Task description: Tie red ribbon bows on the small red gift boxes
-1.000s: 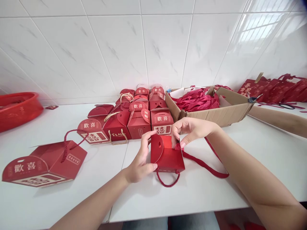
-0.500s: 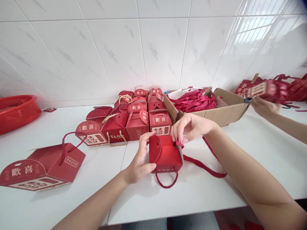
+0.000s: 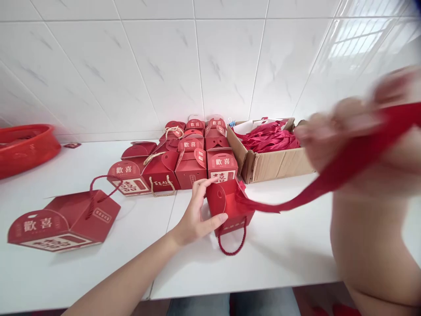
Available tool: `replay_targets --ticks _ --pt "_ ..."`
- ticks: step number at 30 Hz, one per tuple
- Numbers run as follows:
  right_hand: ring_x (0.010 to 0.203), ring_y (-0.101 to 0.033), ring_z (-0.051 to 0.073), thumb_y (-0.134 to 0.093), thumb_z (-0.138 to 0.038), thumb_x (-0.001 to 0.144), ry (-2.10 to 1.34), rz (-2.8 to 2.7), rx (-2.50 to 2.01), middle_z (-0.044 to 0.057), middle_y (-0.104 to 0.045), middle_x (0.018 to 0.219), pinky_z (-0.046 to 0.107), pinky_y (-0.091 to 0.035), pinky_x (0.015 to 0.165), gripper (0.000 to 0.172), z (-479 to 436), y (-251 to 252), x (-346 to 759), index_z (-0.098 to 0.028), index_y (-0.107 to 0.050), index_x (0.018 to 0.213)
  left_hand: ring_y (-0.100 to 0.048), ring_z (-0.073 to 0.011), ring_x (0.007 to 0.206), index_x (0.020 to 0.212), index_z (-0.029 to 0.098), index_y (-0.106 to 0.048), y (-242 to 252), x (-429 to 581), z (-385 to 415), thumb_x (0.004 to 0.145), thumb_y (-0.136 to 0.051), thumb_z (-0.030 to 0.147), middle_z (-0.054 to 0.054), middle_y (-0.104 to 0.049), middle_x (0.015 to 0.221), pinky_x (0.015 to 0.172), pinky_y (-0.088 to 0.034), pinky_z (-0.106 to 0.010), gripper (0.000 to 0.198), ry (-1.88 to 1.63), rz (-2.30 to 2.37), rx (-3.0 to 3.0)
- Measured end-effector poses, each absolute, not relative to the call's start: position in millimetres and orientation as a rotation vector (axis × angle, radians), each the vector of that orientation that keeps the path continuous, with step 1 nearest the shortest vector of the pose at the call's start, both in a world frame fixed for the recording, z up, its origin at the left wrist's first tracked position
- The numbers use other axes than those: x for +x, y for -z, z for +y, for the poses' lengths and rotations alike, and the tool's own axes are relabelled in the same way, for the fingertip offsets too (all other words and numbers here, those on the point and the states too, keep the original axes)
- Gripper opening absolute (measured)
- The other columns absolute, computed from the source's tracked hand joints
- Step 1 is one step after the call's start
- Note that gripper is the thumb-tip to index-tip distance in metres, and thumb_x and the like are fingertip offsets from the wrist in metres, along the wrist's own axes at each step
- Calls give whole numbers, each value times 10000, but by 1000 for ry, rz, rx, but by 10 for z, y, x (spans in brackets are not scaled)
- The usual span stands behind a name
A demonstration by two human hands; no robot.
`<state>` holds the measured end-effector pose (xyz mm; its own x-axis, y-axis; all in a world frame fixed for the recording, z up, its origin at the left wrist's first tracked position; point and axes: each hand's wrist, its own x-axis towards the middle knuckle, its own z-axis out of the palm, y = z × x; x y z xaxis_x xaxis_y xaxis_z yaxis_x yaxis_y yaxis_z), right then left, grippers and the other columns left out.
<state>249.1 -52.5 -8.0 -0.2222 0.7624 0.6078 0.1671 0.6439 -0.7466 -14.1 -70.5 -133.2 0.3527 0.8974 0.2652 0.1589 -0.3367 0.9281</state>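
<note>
A small red gift box point(image 3: 231, 223) with a dark red rope handle point(image 3: 232, 253) stands at the middle front of the table. My left hand point(image 3: 197, 219) grips its left side, thumb on the near edge and fingers on the far side. From the box's right side a red ribbon point(image 3: 315, 188) stretches up to the right. My right hand point(image 3: 348, 145), raised at the right and smeared by motion, has the ribbon in its grasp. Exactly how its fingers close is blurred.
Several red boxes point(image 3: 192, 169) stand in rows near the tiled wall. Right of them is a cardboard box point(image 3: 279, 164) of red ribbons point(image 3: 271, 138). Another red box point(image 3: 95, 219) lies tilted at left, beyond it a red plastic basin point(image 3: 29, 153).
My right hand has left the gift box and swung up and right, drawing the ribbon out with it. My left hand stays on the box. The other person's hand at right is no longer visible.
</note>
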Motion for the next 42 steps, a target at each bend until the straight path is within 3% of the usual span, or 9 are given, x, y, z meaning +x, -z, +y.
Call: replay_targets --ticks 2,5,10,19,26,36,42 --pt "765 -608 167 -599 -408 811 -799 -1601 -682 -4 -615 816 343 -452 700 142 -546 179 2178 -303 -584 906 -438 -277 1145 1314 283 -352 1354 -151 -696 760 -652 401 -87 -358 1274 1017 -359 -460 641 -1081 876 1679" --pt "758 -612 169 -573 -287 832 -951 -1909 -812 24 -633 819 302 -455 652 131 -459 366 1840 -223 -573 947 -442 -274 1147 1315 299 -309 1397 -169 -685 791 -592 411 -83 -369 1328 968 -392 -438 606 -1106 734 1558" --pt "834 -623 159 -545 -163 817 -833 -2175 -930 7 -662 856 325 -452 793 138 -363 595 1687 -221 -520 940 -349 -291 1268 1329 304 -281 1436 -168 -685 812 -550 406 -73 -303 1417 994 -362 -432 592 -1149 665 1548" --pt "790 -641 161 -560 -206 813 -889 -2033 -992 -3 -643 826 292 -452 699 97 -386 661 1562 -231 -487 871 -330 -302 1282 1342 288 -268 1460 -177 -666 806 -557 408 -83 -307 1413 1026 -322 -455 621 -1158 654 1585" --pt "807 -639 161 -565 -202 798 -979 -1958 -923 10 -646 862 301 -472 726 95 -387 689 1558 -223 -499 862 -355 -287 1256 1340 297 -269 1473 -183 -664 814 -549 398 -74 -309 1415 1014 -327 -443 604 -1158 640 1590" --pt "706 -614 149 -583 -186 762 -1397 -1879 -894 -3 -640 747 270 -468 639 113 -385 646 1568 -206 -498 834 -356 -290 1262 1326 316 -288 1477 -196 -657 807 -549 402 -59 -314 1412 995 -353 -426 588 -1158 632 1568" --pt "697 -597 139 -601 -194 758 -1419 -1751 -909 5 -636 759 278 -481 654 110 -368 660 1546 -194 -503 807 -388 -291 1244 1333 311 -274 1485 -201 -656 804 -545 428 -66 -288 1437 998 -353 -435 606 -1151 627 1552"
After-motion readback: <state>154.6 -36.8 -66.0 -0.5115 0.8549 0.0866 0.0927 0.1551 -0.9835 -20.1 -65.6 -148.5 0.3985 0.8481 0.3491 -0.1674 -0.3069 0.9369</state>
